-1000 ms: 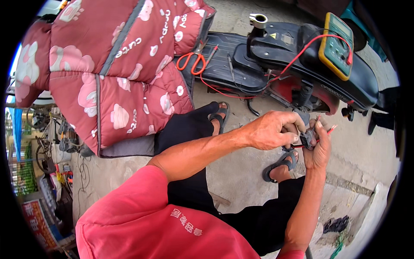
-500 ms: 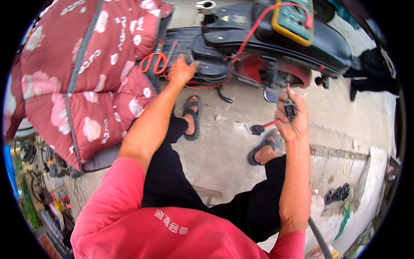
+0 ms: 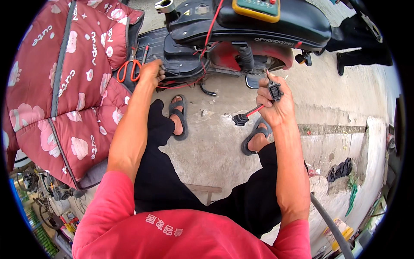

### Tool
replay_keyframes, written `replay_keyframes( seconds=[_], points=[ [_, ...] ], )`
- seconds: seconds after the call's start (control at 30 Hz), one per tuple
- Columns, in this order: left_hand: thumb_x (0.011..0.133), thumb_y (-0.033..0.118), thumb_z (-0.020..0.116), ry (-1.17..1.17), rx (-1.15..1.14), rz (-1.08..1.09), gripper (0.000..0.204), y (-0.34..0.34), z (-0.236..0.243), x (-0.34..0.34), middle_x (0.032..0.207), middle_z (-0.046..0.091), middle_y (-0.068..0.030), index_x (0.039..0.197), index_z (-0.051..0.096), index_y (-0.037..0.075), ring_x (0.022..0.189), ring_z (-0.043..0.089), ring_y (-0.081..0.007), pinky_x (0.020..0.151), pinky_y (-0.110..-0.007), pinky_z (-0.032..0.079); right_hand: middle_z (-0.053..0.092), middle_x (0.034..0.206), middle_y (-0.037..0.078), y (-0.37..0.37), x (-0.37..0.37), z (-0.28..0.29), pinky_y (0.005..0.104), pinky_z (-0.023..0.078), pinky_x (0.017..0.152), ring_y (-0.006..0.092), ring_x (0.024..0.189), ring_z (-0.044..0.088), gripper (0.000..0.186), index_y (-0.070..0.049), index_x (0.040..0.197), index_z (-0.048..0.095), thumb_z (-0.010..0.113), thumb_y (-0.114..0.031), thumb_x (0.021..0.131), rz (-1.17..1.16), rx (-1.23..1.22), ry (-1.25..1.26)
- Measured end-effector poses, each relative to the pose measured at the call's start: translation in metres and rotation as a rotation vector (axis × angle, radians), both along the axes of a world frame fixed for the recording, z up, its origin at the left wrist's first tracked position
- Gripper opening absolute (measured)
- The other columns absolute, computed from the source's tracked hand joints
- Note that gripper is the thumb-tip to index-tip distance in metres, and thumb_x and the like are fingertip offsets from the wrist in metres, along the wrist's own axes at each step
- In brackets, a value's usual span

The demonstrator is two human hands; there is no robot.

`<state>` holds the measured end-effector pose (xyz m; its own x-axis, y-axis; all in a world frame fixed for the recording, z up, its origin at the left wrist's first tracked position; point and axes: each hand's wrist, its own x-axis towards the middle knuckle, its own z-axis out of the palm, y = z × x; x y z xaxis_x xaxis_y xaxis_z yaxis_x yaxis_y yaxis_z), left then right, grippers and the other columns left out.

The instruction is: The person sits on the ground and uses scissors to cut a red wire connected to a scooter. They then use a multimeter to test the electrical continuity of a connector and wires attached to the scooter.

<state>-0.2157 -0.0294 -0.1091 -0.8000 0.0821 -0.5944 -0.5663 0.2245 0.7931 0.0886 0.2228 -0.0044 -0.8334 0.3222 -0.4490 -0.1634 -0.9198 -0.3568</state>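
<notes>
My right hand (image 3: pixel 278 101) is closed around a black plug socket (image 3: pixel 274 91) with thin wire ends poking up above the fingers. From that hand a short red cable leads to a second black connector (image 3: pixel 240 119), which hangs over the concrete. My left hand (image 3: pixel 152 73) is over the scooter's footboard (image 3: pixel 148 39), its fingers curled around something small and dark that I cannot make out. Just left of it lie orange-handled scissors (image 3: pixel 128 72) and a slim red-tipped tool (image 3: pixel 146 52).
A yellow-edged multimeter (image 3: pixel 257 9) rests on the black scooter seat (image 3: pixel 276 28), with a red lead (image 3: pixel 212 26) trailing down. A quilted maroon cover (image 3: pixel 64 90) fills the left. Another person's dark-trousered leg (image 3: pixel 362 54) shows at the far right. A low concrete ledge (image 3: pixel 368 142) runs along the right.
The view has shifted, so the scooter and cover appear further left and slightly higher. My right hand has turned the socket's face into clearer view. My left hand stays by the scissors, fingers more curled.
</notes>
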Motion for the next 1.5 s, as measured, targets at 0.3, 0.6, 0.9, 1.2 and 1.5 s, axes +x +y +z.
replay_keyframes(
  seconds=[0.3, 0.6, 0.9, 1.2, 1.5],
  points=[
    [0.089, 0.012, 0.061, 0.478, 0.201, -0.248, 0.010, 0.001, 0.116, 0.101, 0.084, 0.062, -0.0032, 0.096, 0.060, 0.004, 0.069, 0.057, -0.0102, 0.064, -0.026, 0.048, 0.057, 0.076, 0.002, 0.004, 0.003, 0.004, 0.0219, 0.028, 0.039, 0.0067, 0.049, 0.041, 0.014, -0.007, 0.093, 0.053, 0.061, -0.019, 0.092, -0.076, 0.165, -0.039],
    [0.079, 0.005, 0.065, 0.811, 0.210, -1.115, 0.045, 0.048, 0.170, 0.208, 0.066, 0.051, -0.0022, 0.122, 0.055, -0.001, 0.058, 0.051, -0.0099, 0.056, -0.028, 0.044, 0.060, 0.082, 0.006, 0.001, 0.000, 0.018, 0.0218, 0.030, 0.040, 0.0080, 0.052, 0.044, 0.015, -0.008, 0.094, 0.054, 0.060, -0.022, 0.094, -0.254, 0.422, -0.177],
    [0.078, 0.003, 0.060, 0.627, 0.210, -1.079, 0.043, 0.054, 0.180, 0.222, 0.055, 0.032, 0.0033, 0.121, 0.057, -0.002, 0.049, 0.033, -0.0081, 0.049, -0.028, 0.032, 0.059, 0.081, 0.006, 0.009, 0.001, 0.010, 0.0226, 0.031, 0.040, 0.0090, 0.051, 0.044, 0.017, -0.008, 0.091, 0.053, 0.060, -0.023, 0.094, -0.231, 0.355, -0.117],
    [0.080, 0.005, 0.059, 0.581, 0.164, -1.096, 0.038, 0.053, 0.181, 0.219, 0.052, 0.031, 0.0027, 0.117, 0.057, -0.002, 0.046, 0.032, -0.0085, 0.048, -0.029, 0.030, 0.060, 0.079, 0.006, 0.006, -0.001, 0.011, 0.0228, 0.032, 0.040, 0.0095, 0.050, 0.046, 0.016, -0.008, 0.093, 0.056, 0.062, -0.023, 0.094, -0.245, 0.382, -0.152],
    [0.080, 0.005, 0.058, 0.535, 0.161, -1.082, 0.038, 0.050, 0.180, 0.219, 0.052, 0.031, 0.0033, 0.117, 0.058, -0.001, 0.047, 0.032, -0.0082, 0.048, -0.029, 0.031, 0.060, 0.078, 0.003, 0.002, -0.004, 0.012, 0.0231, 0.034, 0.044, 0.0084, 0.055, 0.049, 0.014, -0.008, 0.093, 0.058, 0.062, -0.021, 0.094, -0.270, 0.460, -0.182]
  ],
)
